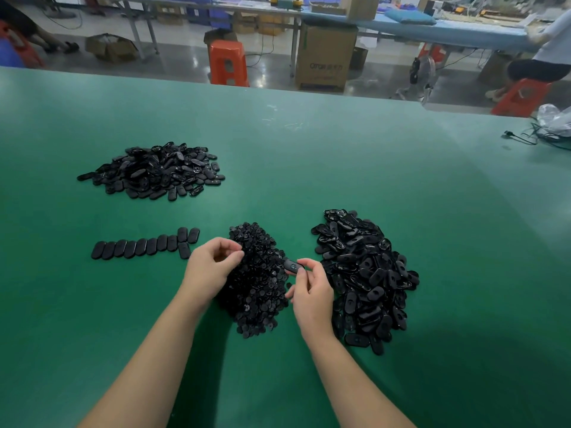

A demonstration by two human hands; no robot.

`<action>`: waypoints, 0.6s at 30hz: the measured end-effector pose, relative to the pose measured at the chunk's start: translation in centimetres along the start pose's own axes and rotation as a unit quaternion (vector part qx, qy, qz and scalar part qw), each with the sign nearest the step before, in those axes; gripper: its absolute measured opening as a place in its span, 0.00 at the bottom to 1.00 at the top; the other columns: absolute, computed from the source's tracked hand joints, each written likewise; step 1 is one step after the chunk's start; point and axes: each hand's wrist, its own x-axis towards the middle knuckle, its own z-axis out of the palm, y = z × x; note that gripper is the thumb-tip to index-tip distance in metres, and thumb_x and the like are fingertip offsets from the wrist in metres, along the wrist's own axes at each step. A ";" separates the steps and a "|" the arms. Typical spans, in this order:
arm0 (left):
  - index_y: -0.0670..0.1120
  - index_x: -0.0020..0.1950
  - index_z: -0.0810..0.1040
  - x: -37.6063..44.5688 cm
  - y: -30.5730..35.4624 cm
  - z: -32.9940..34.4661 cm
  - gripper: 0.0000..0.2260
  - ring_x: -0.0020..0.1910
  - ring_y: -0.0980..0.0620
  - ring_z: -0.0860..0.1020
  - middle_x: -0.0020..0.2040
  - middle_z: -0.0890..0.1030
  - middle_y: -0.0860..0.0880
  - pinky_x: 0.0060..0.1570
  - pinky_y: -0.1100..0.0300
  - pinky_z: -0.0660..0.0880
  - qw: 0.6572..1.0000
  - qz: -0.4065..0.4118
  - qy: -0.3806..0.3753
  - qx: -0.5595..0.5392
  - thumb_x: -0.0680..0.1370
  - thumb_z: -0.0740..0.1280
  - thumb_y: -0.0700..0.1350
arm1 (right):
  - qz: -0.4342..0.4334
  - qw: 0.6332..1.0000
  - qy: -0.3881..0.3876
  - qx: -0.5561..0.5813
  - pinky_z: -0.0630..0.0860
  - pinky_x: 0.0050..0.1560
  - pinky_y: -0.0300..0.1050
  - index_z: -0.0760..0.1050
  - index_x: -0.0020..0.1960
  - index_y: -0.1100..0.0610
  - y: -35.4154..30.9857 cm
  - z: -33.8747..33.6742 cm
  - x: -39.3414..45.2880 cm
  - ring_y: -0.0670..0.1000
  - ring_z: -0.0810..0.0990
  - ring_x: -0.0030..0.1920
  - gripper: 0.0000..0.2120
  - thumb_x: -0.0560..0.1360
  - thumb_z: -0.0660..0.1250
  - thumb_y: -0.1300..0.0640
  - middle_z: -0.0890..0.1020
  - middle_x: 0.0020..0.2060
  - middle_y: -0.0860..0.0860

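Two hands are assembling parts. The right hand point(312, 288) is pinching an oval shell point(293, 266) at the edge of the disc pile point(256, 291). The left hand point(213, 264) is curling over that pile, and its hold cannot be told. The next move is probably calling for one disc to be aligned into the shell.

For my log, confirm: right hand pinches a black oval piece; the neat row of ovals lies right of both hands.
Wrong side: the head view shows the row of ovals left of both hands; the right hand does pinch a black oval piece.

Disc pile point(256, 291) partly behind left hand point(210, 267), seated person point(553, 41) cut by right edge
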 end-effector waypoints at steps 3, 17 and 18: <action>0.56 0.54 0.86 -0.7 1.3 2.2 0.10 0.42 0.64 0.80 0.44 0.85 0.57 0.46 0.70 0.74 0.999 0.011 -0.032 -0.039 0.78 0.72 0.42 | -0.004 1.000 0.006 0.006 0.77 0.34 0.42 0.74 0.53 0.49 -0.1 -0.1 0.0 0.46 0.79 0.29 0.06 0.84 0.61 0.58 0.82 0.31 0.52; 0.39 0.47 0.84 -1.9 2.7 7.8 0.03 0.23 0.57 0.67 0.39 0.85 0.43 0.23 0.65 0.64 0.955 -0.176 -0.071 -0.230 0.77 0.71 0.34 | -0.001 0.999 0.018 0.027 0.81 0.41 0.53 0.79 0.59 0.47 0.5 0.2 0.4 0.45 0.80 0.30 0.10 0.83 0.62 0.57 0.83 0.31 0.51; 0.40 0.47 0.84 -1.8 2.7 7.8 0.03 0.23 0.57 0.67 0.37 0.84 0.44 0.23 0.65 0.64 0.959 -0.173 -0.065 -0.216 0.77 0.72 0.34 | -0.002 1.000 0.017 0.026 0.81 0.41 0.53 0.79 0.58 0.46 0.5 0.2 0.4 0.45 0.80 0.29 0.10 0.83 0.61 0.57 0.83 0.30 0.51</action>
